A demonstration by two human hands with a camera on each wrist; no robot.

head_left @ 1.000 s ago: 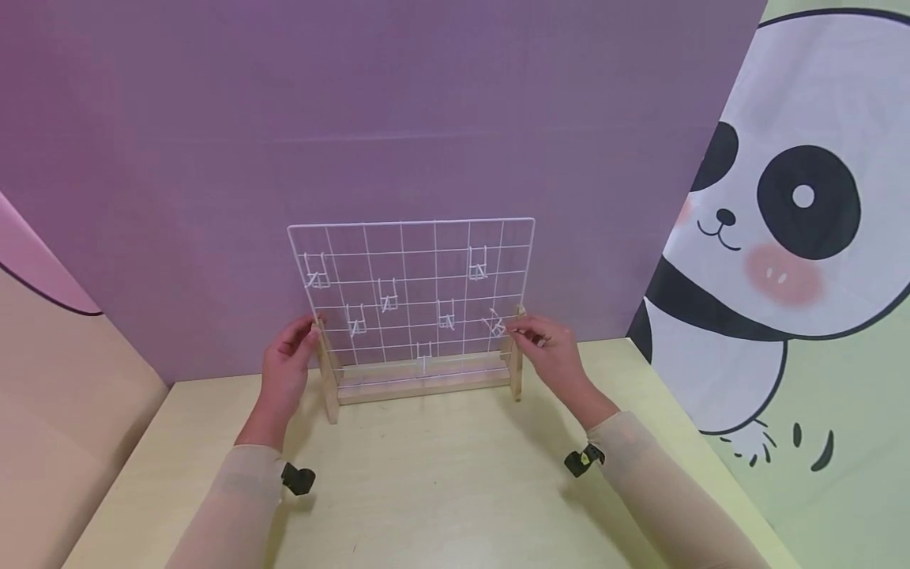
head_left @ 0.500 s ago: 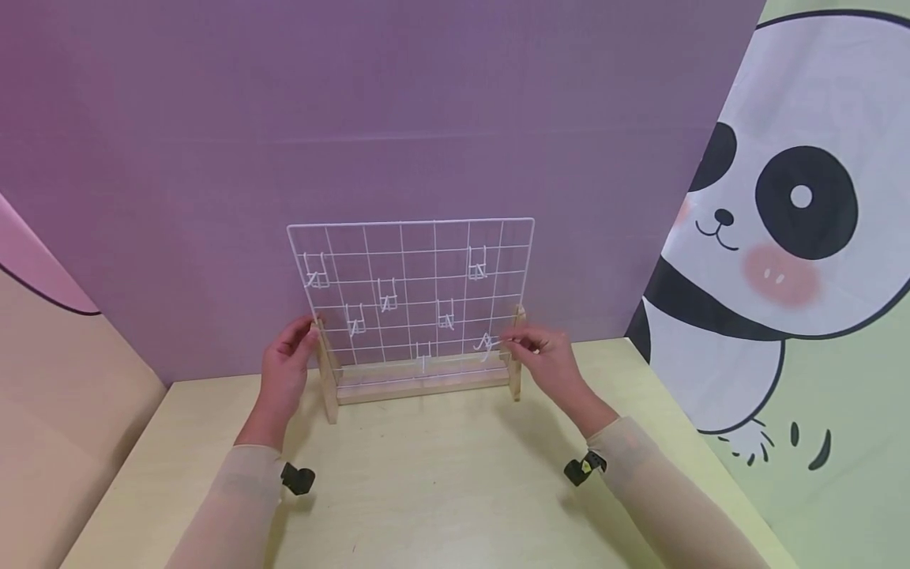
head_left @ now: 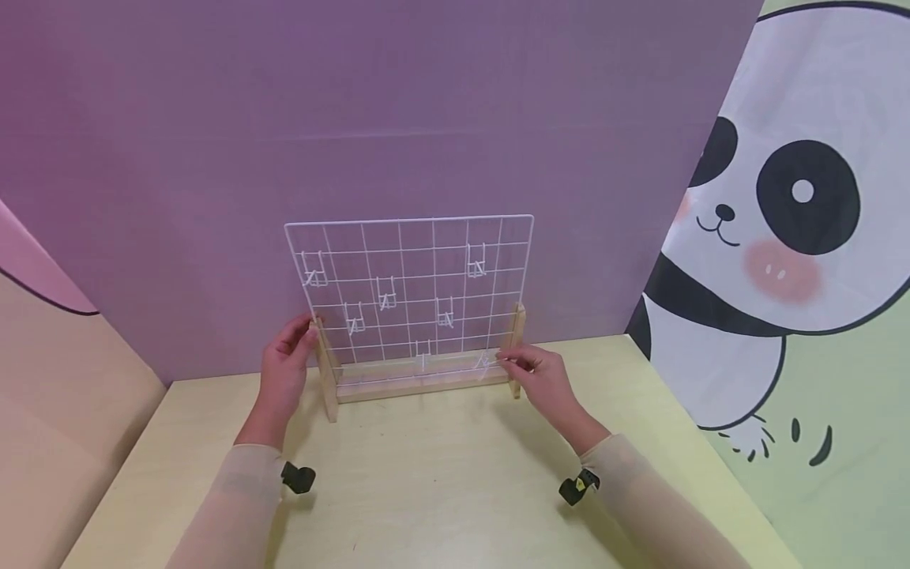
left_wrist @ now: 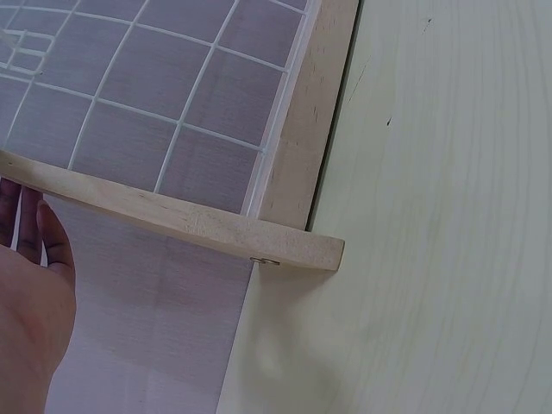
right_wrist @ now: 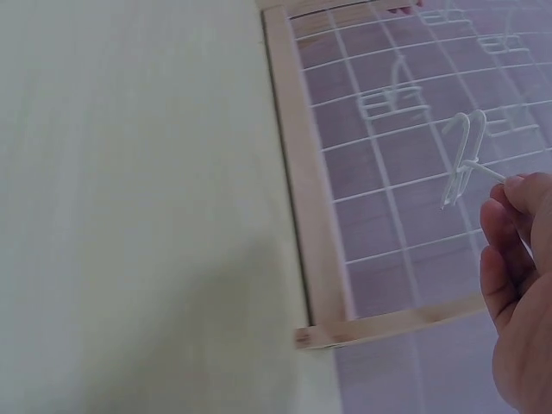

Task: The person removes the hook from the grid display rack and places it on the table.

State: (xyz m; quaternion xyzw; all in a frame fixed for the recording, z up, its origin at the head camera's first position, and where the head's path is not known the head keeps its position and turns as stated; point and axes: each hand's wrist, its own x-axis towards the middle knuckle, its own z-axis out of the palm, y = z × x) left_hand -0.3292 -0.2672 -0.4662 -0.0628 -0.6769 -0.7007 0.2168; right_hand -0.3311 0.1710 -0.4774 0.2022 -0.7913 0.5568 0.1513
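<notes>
white wire grid panel (head_left: 408,288) is stood upright in a wooden stand (head_left: 419,379) at the table's (head_left: 426,482) far edge, vs. the purple wall. left upright is braced by the left hand (head_left: 284,367), fingers relaxed on it, so the frame is kept steady. a loose white hook (right_wrist: 461,159) is pinched at its tip by the right hand (head_left: 543,379), low by the grid's right corner, w/ six hooks hung on the wires.
</notes>
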